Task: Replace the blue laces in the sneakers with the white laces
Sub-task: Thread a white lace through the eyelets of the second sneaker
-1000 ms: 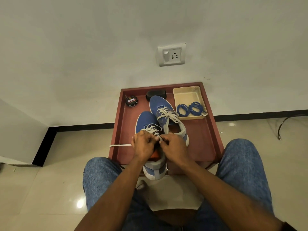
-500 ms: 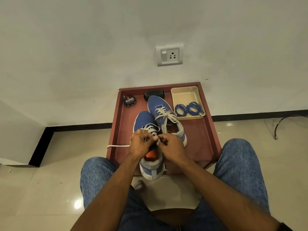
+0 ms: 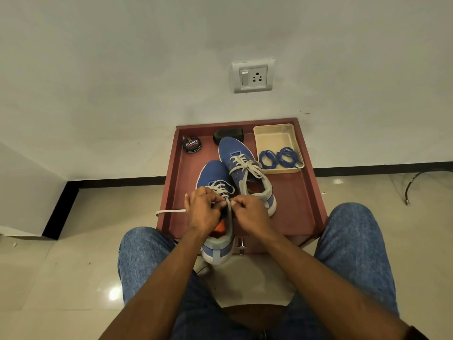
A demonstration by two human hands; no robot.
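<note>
The near sneaker (image 3: 215,182) is lying at the worktop's (image 3: 294,212) 6 o'clock edge, heel overhanging. Both hands, left hand (image 3: 203,209) and right hand (image 3: 250,212), are pinching its white lace (image 3: 226,192) with curled fingers. The 2nd sneaker (image 3: 235,153) is sitting at 12 o'clock, touching it. Blue laces (image 3: 280,158) are lying coiled in a tray (image 3: 274,131) at 1 o'clock.

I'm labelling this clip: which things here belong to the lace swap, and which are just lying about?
Part of the job:
- near sneaker, white lace held by left hand and right hand
- far sneaker, already laced white
- blue laces in the beige tray

Lying about:
- polish tin
- black brush
- wall socket
</note>
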